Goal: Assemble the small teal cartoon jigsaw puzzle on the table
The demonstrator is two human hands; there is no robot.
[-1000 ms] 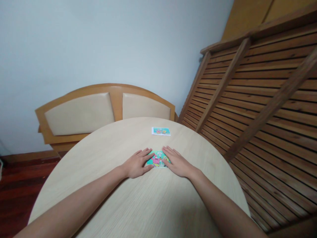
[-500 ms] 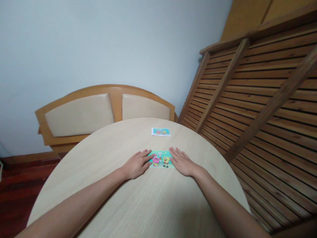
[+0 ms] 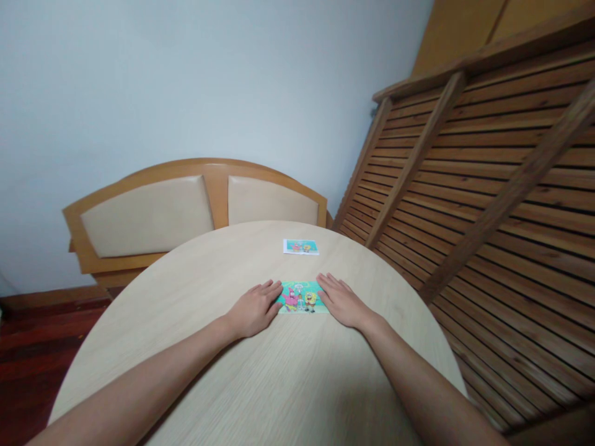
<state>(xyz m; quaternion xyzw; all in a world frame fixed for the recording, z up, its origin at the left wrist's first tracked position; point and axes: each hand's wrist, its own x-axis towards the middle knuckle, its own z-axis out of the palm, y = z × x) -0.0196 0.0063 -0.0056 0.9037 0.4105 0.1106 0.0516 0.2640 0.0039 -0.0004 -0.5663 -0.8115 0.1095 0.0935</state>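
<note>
A turquoise cartoon picture (image 3: 300, 298) lies flat on the round table (image 3: 260, 384), printed with a pink starfish, a yellow sponge and a third figure between them. Against its left edge rests my left hand (image 3: 255, 308), palm down, fingers stretched out. My right hand (image 3: 343, 301) lies flat over the right edge, fingers extended, covering part of that side. Whether the picture is one sheet or several pieces, I cannot tell. Farther back on the table is a smaller card (image 3: 301, 247) with a similar picture and a white border.
Behind the table stands a wooden headboard (image 3: 220, 192) with cream padded panels, in front of a pale wall (image 3: 209, 74). A slatted wooden frame (image 3: 465, 204) leans along the right side. Dark red wooden floor (image 3: 32, 365) shows at the left.
My left hand has drawn slightly left, its index finger now off the pink figure, which shows more fully. The right hand stays nearly in place. The view has shifted a little.
</note>
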